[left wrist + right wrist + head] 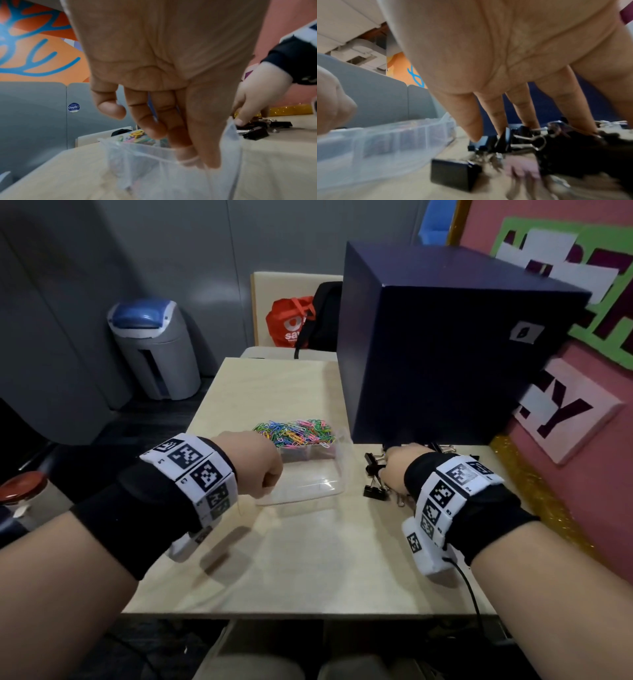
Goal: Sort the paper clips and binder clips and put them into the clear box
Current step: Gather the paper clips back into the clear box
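Paper clips point(294, 432) already fill the clear box's point(337, 470) far compartment. Binder clips point(375, 491) remain on the table point(308, 559). Your left hand point(255, 463) pinches the box rim; right hand point(399, 470) spread over them.

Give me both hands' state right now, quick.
Left hand: holding the clear box wall.
Right hand: open, straight fingers down on the binder clips.

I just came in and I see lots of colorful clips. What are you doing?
A person is sorting clips at a table. The colored paper clips are already heaped in the far part of the clear box. The left hand holds the box at its wall, fingers curled over the edge. The right hand reaches down into the pile of black binder clips beside the box, fingers spread on them. None seem to be in the box yet.
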A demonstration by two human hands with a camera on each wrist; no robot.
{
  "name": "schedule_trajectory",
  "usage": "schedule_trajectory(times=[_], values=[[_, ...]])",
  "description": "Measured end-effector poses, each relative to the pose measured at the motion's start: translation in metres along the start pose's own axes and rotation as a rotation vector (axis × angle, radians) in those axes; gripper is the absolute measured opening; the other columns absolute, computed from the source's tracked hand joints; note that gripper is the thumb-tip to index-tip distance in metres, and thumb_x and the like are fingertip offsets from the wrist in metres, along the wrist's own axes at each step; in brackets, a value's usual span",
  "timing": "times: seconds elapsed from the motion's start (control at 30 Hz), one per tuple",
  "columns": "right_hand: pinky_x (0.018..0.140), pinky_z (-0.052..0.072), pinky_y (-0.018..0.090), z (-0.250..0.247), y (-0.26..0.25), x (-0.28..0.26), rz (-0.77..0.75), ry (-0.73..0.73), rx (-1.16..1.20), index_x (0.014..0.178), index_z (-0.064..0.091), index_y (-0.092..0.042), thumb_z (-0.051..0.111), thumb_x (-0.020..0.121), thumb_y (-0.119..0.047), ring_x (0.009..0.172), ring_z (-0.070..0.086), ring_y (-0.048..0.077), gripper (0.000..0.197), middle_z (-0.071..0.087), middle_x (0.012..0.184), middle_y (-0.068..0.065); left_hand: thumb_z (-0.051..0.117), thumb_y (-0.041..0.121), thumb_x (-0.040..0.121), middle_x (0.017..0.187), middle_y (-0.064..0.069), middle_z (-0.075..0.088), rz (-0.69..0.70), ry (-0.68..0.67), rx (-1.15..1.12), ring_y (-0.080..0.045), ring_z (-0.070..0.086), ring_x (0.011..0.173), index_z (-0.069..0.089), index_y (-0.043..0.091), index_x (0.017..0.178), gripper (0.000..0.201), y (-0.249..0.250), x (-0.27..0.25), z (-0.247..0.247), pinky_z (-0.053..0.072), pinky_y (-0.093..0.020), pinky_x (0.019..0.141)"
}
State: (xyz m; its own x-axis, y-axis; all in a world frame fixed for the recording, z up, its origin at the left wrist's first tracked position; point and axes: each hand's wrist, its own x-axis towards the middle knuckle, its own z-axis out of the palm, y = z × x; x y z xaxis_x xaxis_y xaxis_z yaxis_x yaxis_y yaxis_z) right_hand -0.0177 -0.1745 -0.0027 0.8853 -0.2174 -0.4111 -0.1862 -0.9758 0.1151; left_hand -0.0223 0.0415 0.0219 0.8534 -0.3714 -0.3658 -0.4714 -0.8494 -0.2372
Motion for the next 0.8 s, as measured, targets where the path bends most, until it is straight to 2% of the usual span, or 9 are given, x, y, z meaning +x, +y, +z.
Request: schedule_trajectory(times=[0.07,0.13,0.23,0.33,0.43,0.5,0.57,0.7,0.8], values=[[0.097,0.044,0.046,-0.003,-0.001,0.001,-0.016,0.079,0.063,0.136,0.044,-0.012,0.045,0.093,-0.02,0.123,0.044,0.036,0.044,0.042,0.137,0.011,0.061,0.023,0.084,0.081,0.011,0.055,0.002,-0.031,0.032,-0.016,0.049,0.079,0.07,0.027,0.096,0.016,-0.001,-0.002,-0.001,0.042,-0.026,0.068],[0.093,0.047,0.048,-0.006,0.0,-0.005,-0.057,0.251,0.199,0.126,0.051,-0.02,0.044,0.091,-0.02,0.114,0.048,0.035,0.036,0.044,0.128,0.009,0.063,0.023,0.084,0.084,0.01,0.059,0.006,-0.061,0.015,-0.014,0.05,0.08,0.07,0.029,0.099,0.018,-0.002,-0.002,0.0,0.042,-0.025,0.069],[0.09,0.05,0.044,-0.01,-0.012,-0.017,-0.231,0.354,0.375,0.11,0.059,-0.023,0.04,0.092,-0.026,0.103,0.053,0.032,0.026,0.045,0.116,0.008,0.067,0.031,0.083,0.077,0.012,0.058,0.018,-0.046,-0.183,-0.012,0.053,0.08,0.069,0.03,0.103,0.02,-0.003,-0.001,-0.002,0.04,-0.021,0.071],[0.09,0.05,0.041,-0.003,-0.031,-0.022,-0.28,0.291,0.385,0.102,0.061,-0.027,0.043,0.091,-0.025,0.101,0.054,0.032,0.021,0.042,0.113,0.007,0.064,0.037,0.083,0.079,0.01,0.058,-0.037,0.153,-0.375,-0.016,0.057,0.085,0.066,0.027,0.097,0.018,0.0,0.006,-0.001,0.043,-0.023,0.073],[0.087,0.049,0.041,0.005,-0.042,-0.022,-0.208,0.197,0.216,0.113,0.059,-0.029,0.044,0.09,-0.017,0.107,0.049,0.034,0.031,0.036,0.119,0.008,0.056,0.038,0.084,0.105,0.0,0.061,-0.167,0.31,-0.436,-0.026,0.057,0.104,0.064,0.03,0.105,0.023,0.012,0.015,0.004,0.049,-0.036,0.088],[0.088,0.048,0.043,0.008,-0.047,-0.022,-0.165,0.156,0.156,0.122,0.056,-0.029,0.042,0.087,-0.011,0.111,0.046,0.036,0.042,0.033,0.122,0.009,0.051,0.039,0.088,0.119,-0.002,0.055,-0.241,0.33,-0.423,-0.028,0.049,0.115,0.058,0.031,0.118,0.032,0.022,0.018,0.009,0.043,-0.041,0.093],[0.092,0.047,0.045,0.011,-0.051,-0.019,-0.146,0.092,0.137,0.126,0.053,-0.028,0.041,0.085,-0.009,0.115,0.044,0.037,0.047,0.031,0.125,0.01,0.048,0.036,0.091,0.124,-0.003,0.05,-0.276,0.353,-0.386,-0.029,0.043,0.118,0.054,0.029,0.124,0.034,0.03,0.021,0.015,0.039,-0.043,0.093],[0.095,0.042,0.044,0.011,-0.056,-0.012,-0.126,-0.017,0.068,0.134,0.047,-0.028,0.039,0.085,-0.008,0.123,0.038,0.039,0.054,0.026,0.134,0.01,0.044,0.031,0.093,0.125,-0.002,0.049,-0.285,0.401,-0.347,-0.029,0.041,0.118,0.053,0.028,0.126,0.034,0.032,0.026,0.024,0.037,-0.044,0.092],[0.099,0.038,0.047,0.009,-0.06,-0.008,-0.112,-0.051,0.017,0.138,0.041,-0.03,0.039,0.088,-0.012,0.129,0.032,0.04,0.053,0.023,0.14,0.01,0.044,0.028,0.093,0.123,0.0,0.052,-0.269,0.402,-0.336,-0.028,0.042,0.118,0.055,0.029,0.122,0.031,0.032,0.029,0.025,0.037,-0.044,0.091]])
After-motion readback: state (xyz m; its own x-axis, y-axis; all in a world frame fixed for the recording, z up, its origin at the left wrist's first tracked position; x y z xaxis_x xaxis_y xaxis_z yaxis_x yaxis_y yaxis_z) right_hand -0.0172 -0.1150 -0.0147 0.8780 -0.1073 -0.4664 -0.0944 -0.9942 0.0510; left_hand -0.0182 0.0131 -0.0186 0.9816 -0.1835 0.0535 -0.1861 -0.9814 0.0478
